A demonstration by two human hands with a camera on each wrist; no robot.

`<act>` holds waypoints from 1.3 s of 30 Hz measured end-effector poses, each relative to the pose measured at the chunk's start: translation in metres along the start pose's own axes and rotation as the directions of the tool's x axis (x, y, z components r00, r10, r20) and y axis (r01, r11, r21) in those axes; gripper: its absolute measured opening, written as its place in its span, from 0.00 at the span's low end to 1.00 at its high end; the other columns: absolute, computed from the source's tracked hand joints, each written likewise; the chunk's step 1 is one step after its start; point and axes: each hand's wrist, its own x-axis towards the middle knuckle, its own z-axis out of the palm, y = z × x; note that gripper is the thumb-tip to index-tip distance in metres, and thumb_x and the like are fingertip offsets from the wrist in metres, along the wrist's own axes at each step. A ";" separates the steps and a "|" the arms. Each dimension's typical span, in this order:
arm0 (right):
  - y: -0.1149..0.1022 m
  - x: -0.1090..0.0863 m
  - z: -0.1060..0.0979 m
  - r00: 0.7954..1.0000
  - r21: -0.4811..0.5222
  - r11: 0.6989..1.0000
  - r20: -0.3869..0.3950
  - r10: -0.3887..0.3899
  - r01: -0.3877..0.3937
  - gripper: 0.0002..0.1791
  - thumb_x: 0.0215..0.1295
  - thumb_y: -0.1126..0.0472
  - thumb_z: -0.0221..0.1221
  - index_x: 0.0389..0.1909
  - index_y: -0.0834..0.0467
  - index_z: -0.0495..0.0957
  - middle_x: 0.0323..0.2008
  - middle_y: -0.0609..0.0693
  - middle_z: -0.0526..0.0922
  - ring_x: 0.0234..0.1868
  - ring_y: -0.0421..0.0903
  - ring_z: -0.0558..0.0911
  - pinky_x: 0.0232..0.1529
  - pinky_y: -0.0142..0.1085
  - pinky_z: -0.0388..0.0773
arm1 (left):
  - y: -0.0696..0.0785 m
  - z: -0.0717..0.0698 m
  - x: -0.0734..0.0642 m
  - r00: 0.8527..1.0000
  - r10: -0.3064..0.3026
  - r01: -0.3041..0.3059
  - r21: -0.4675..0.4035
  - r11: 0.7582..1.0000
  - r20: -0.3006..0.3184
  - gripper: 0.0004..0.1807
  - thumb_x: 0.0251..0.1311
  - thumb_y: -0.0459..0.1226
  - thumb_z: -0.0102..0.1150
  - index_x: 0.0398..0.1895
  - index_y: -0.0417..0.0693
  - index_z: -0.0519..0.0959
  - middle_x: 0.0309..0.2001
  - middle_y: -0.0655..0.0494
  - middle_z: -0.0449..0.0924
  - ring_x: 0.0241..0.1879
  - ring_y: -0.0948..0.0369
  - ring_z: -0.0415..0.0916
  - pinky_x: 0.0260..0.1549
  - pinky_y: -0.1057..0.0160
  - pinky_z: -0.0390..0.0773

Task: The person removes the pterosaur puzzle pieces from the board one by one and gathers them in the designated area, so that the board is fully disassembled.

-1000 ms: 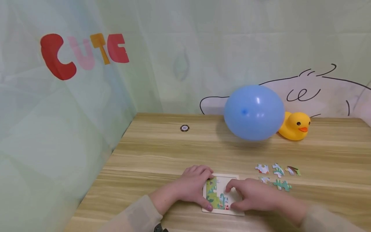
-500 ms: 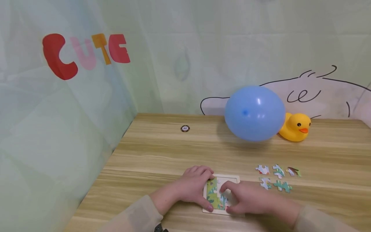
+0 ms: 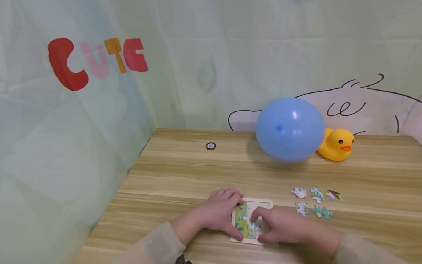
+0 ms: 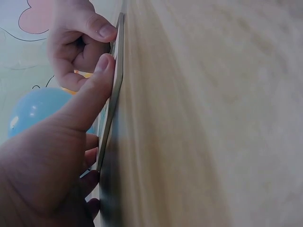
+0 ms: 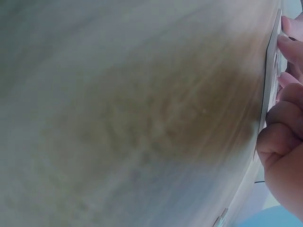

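Observation:
A small framed puzzle board [image 3: 260, 200] lies on the table, partly filled on its left with green and blue puzzle pieces [image 3: 241, 222]. My left hand [image 3: 221, 212] holds the board's left side, thumb at the near corner and fingers at the far one; in the left wrist view the left thumb [image 4: 97, 87] rests on its edge. Over the board's right part, my right hand [image 3: 283, 223] has its index finger and thumb bent around a puzzle piece [image 3: 258, 231] near the bottom frame. Fingers hide most of that piece. In the right wrist view the curled right hand [image 5: 284, 127] touches the board.
Several loose puzzle pieces [image 3: 318, 195] lie right of the board. A blue balloon [image 3: 290, 128] and a yellow rubber duck [image 3: 336, 145] stand at the back, with a round chip [image 3: 210, 146] further left. A fabric wall [image 3: 197, 73] borders the table [image 3: 171, 165].
My right hand has shifted left over the board, uncovering a loose piece it partly hid earlier. The left hand stays in place. Little differs over the last half second.

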 end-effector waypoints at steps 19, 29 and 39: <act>0.002 -0.003 0.001 0.993 -0.022 0.994 -0.037 -0.110 0.109 0.20 0.60 0.47 0.61 0.48 0.47 0.66 0.13 0.33 0.62 0.12 0.31 0.60 0.14 0.27 0.58 | -0.002 0.001 0.001 1.000 -0.001 0.001 -0.005 1.000 -0.003 0.50 0.34 0.67 0.66 0.61 0.53 0.66 0.63 0.59 0.61 0.62 0.56 0.56 0.61 0.51 0.56; 0.004 -0.004 0.002 0.997 -0.017 0.997 -0.035 -0.071 0.070 0.21 0.58 0.45 0.61 0.47 0.46 0.66 0.13 0.33 0.63 0.12 0.31 0.60 0.14 0.27 0.57 | -0.002 0.001 0.002 1.000 -0.003 0.003 -0.006 1.000 0.004 0.51 0.34 0.67 0.66 0.62 0.53 0.65 0.64 0.59 0.60 0.63 0.56 0.55 0.62 0.51 0.55; 0.006 -0.008 -0.002 0.994 -0.041 0.996 -0.070 -0.087 0.084 0.18 0.59 0.51 0.62 0.47 0.46 0.67 0.14 0.34 0.61 0.14 0.32 0.60 0.16 0.26 0.58 | -0.002 0.002 0.002 1.000 -0.003 0.003 -0.006 1.000 0.005 0.52 0.33 0.68 0.66 0.62 0.53 0.65 0.64 0.58 0.60 0.64 0.56 0.55 0.62 0.51 0.54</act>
